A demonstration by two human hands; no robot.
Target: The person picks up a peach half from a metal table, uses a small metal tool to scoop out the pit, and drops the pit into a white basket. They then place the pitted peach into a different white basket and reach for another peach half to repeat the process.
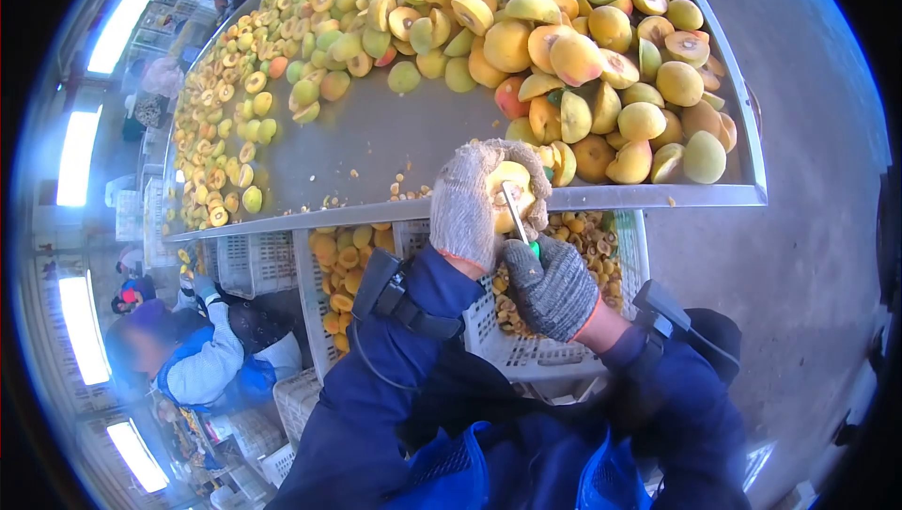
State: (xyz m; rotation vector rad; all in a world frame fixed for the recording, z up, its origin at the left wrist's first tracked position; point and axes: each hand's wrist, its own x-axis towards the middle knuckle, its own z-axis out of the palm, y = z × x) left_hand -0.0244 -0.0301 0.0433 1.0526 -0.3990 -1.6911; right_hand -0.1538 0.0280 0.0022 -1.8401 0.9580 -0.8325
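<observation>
My left hand [467,198], in a pale knitted glove, is closed around a yellow peach half [512,174] with its cut face turned up. In a dark grey glove, my right hand [554,292] grips a slim green-handled knife [514,212]. The knife's metal blade lies against the middle of the peach's cut face; its exact tip shape is hard to make out. Both hands are together just over the near rim of a metal table [348,153]. Many peach halves [639,121] are heaped on that table, some cut side up.
Below the rim stand a white crate [631,247] with pits and scraps under my hands and another crate of peach halves [343,261] to its left. Small scraps [399,188] lie along the rim. A co-worker [202,360] sits at the left. Concrete floor [752,266] runs along the right.
</observation>
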